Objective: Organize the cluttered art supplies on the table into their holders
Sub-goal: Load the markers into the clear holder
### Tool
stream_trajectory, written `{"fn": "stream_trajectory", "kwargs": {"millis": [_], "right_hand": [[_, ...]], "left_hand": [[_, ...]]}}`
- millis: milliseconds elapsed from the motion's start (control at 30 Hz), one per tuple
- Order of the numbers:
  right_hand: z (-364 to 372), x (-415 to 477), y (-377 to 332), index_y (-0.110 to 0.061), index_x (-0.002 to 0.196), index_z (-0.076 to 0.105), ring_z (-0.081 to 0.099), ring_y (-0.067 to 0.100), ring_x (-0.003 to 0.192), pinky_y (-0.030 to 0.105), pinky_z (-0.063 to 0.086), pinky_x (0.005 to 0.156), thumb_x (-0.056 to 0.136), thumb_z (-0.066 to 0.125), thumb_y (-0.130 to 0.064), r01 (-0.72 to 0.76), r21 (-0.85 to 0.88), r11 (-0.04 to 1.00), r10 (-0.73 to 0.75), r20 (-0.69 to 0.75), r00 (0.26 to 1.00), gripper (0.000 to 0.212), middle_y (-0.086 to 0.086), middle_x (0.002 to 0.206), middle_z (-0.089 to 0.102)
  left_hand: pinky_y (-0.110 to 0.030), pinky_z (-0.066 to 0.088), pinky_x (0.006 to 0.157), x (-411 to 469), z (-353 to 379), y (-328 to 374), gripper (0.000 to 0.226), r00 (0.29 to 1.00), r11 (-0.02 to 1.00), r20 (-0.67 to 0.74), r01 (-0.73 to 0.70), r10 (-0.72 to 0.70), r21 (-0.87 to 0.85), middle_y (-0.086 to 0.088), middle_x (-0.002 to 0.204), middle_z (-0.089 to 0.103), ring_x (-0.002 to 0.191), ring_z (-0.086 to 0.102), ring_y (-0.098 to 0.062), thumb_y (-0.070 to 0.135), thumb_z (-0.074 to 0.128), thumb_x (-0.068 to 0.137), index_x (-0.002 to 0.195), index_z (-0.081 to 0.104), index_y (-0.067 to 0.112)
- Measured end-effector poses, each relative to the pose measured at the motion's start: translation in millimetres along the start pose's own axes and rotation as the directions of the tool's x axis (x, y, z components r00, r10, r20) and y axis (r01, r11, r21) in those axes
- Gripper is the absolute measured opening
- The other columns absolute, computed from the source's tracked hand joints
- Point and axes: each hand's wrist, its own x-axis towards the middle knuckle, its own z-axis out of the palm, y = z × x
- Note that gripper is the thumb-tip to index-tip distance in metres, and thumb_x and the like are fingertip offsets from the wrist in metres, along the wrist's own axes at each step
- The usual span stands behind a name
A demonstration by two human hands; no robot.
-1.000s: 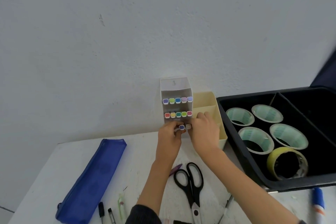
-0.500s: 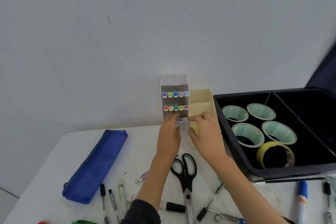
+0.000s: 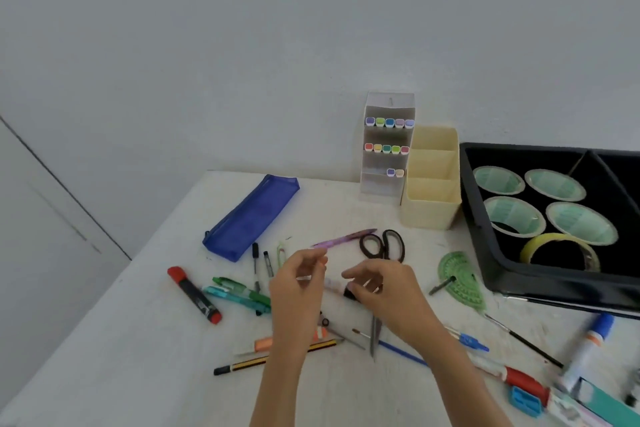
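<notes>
— White table against a pale wall: we hold a marker over its middle, left hand pinching the pale end, right hand curled round the dark cap

— And the edges?

— Marker holder and cream organizer stand at the back edge, black tray at right; scissors lie between us and them, bare tabletop beyond

Bare forearms meet the left hand and right hand.
</notes>
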Motion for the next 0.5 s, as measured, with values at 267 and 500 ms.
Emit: {"fn": "stream_trajectory", "kwargs": {"millis": [267, 500], "right_hand": [[46, -24, -9, -0.028, 0.111, 0.067, 0.047, 0.001, 0.080, 0.015, 0.041, 0.075, 0.086, 0.064, -0.028, 0.221, -0.189, 0.957, -0.166, 0.271, 0.948, 0.025, -0.011, 0.085, 0.056], [58, -30, 0, -0.029, 0.106, 0.063, 0.035, 0.007, 0.098, 0.015, 0.035, 0.082, 0.082, 0.068, -0.035, 0.188, -0.320, 0.929, -0.106, 0.255, 0.961, 0.025, -0.009, 0.100, 0.037]], "left_hand": [[-0.018, 0.053, 0.073, -31, -41, -10, 0.021, 0.957, 0.987, -0.256, 0.114, -0.140, -0.115, 0.005, 0.083, 0.071, 0.081, 0.066, -0.007, 0.004, 0.058, 0.088, 0.089, 0.070, 0.021], [-0.017, 0.051, 0.071, -48, -57, -11, 0.021, 0.931, 0.979, -0.318, 0.132, -0.177, -0.158, 0.004, 0.087, 0.072, 0.081, 0.067, -0.008, 0.004, 0.057, 0.088, 0.090, 0.071, 0.020]]}}
